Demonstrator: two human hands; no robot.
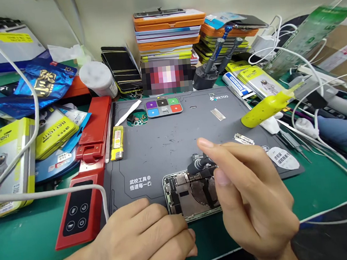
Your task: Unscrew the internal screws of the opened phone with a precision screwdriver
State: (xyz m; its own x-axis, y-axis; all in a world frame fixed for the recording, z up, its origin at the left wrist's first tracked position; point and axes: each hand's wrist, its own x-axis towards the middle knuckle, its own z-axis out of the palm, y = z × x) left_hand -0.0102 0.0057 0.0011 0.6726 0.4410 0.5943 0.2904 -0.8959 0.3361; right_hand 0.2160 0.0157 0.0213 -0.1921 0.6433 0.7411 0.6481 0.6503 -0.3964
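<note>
An opened phone (185,204), its inner parts bare, lies on the grey work mat (163,147) in front of me. My left hand (141,241) rests with curled fingers against the phone's lower left corner, partly covering it; whatever its fingers may hold is hidden. Over the phone's upper edge is a dark grey screwdriver (199,163), tilted, with its ringed end showing. My right hand (250,192) is bent around it, thumb and forefinger on either side; the rest of the tool is hidden behind the fingers. The phone's right part is covered by this hand.
A red device (81,212) borders the mat on the left, beside a yellow lighter (117,143). Razor blade (244,139) and yellow bottle (259,111) are at the right. Behind stand a screwdriver holder (205,77) and stacked boxes (169,36). A white cable (44,193) crosses the left.
</note>
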